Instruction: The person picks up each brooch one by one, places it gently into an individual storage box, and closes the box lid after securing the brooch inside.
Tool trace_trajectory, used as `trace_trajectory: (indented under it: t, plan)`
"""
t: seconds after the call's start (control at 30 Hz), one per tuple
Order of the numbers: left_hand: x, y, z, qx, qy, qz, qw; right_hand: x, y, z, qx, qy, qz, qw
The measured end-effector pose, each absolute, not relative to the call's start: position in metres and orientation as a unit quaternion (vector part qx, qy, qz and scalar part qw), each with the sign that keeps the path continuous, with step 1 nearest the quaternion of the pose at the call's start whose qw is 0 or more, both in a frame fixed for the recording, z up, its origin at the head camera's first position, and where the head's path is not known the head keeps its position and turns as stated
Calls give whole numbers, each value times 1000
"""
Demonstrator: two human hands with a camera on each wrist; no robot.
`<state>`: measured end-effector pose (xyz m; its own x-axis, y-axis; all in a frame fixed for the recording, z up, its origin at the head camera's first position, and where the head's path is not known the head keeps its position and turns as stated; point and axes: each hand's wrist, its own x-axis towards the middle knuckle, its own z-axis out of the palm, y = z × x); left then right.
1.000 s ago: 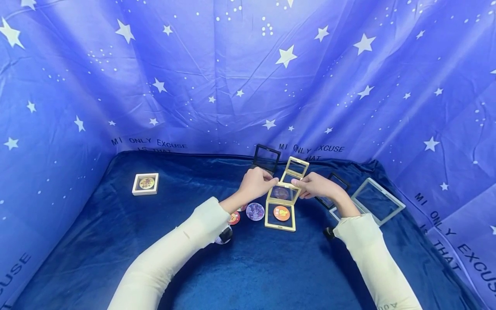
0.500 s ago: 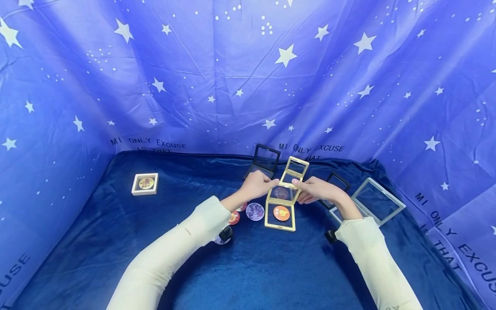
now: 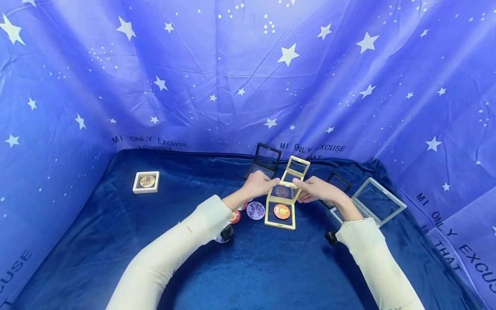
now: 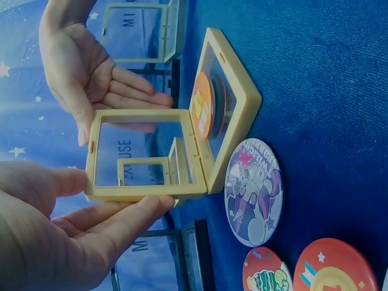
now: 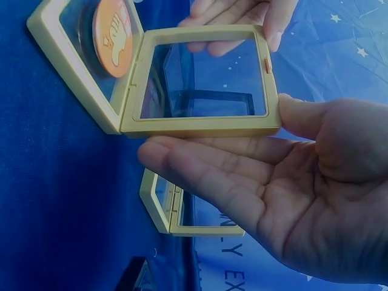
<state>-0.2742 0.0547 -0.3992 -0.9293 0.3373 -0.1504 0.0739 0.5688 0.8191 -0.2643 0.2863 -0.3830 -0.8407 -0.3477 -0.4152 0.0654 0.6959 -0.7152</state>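
Observation:
A cream-yellow hinged display frame [image 3: 268, 215] with clear film windows stands open on the blue cloth, its lid [image 4: 194, 188] tilted up. On the film of its base lies an orange round badge [image 3: 281, 211] with a yellow thumbs-up figure. My left hand [image 3: 256, 184] pinches the lid's left edge, thumb at the top corner and fingers along the side. At the opposite edge, my right hand [image 5: 303, 176] holds the lid between thumb and fingers. Just left of the base rests a purple-and-white badge [image 4: 254, 191]; red badges [image 4: 332, 270] lie beside it, partly behind my left arm in the head view.
Behind the hands stand another open cream frame [image 3: 297, 165] and an open black frame [image 3: 267, 156]. To the right are a black frame [image 3: 341, 181] and a large pale grey frame [image 3: 381, 200]. Far left sits a white frame [image 3: 135, 188] holding a yellow badge. A starry curtain [image 3: 217, 86] encloses the cloth.
Both hands stay at the lid, with only slight shifts of the fingers. The left hand has dropped a little. The frame and badge keep their places.

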Motion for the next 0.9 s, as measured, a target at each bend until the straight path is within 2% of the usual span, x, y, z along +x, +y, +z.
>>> trace_trajectory:
  t: [0.17, 0.57, 0.73, 0.9]
  plan:
    - [-273, 54, -397, 119, 874, 448, 145, -263, 286, -383, -84, 880, -383, 267]
    - [-280, 44, -395, 162, 869, 420, 207, -262, 291, -376, -120, 869, -373, 301]
    - [-277, 39, -394, 183, 869, 410, 207, -262, 293, -374, -143, 865, -370, 307]
    - [-272, 36, -396, 194, 866, 413, 203, -259, 292, -377, -119, 873, -366, 300]
